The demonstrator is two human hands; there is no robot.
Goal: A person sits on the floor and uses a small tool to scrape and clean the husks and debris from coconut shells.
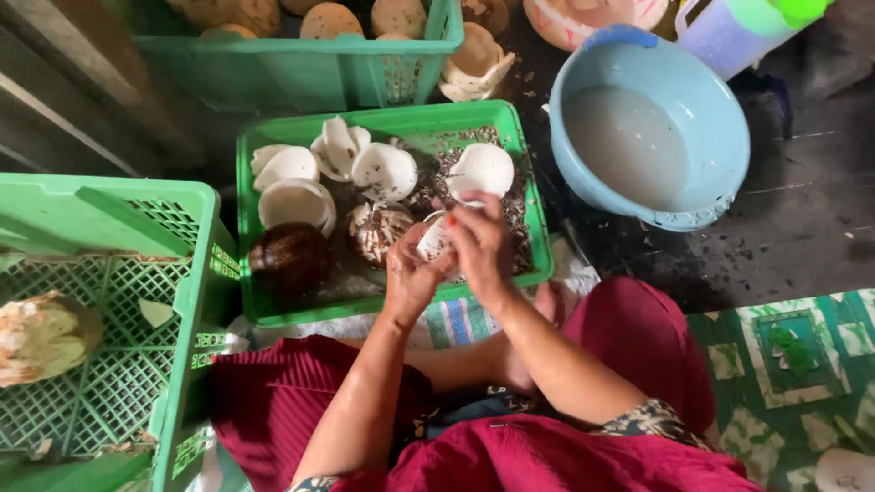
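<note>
White coconut piece [436, 239] sits pinched between both hands over the near edge of the green tray [392, 305], so scraps drop among the peeled pieces there. Left hand [410, 278] cups it from below; right hand [480, 244] closes over its top, fingers curled.

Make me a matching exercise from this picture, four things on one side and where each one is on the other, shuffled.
Things:
1. coconut piece
2. brown coconut shell
3. blue basin
4. husked coconut

Places:
A. in the left green crate
B. held between the left hand and right hand
C. on the dark floor, holding cloudy water
D. lower left corner of the middle green tray

Pairs: 1-B, 2-D, 3-C, 4-A
</note>
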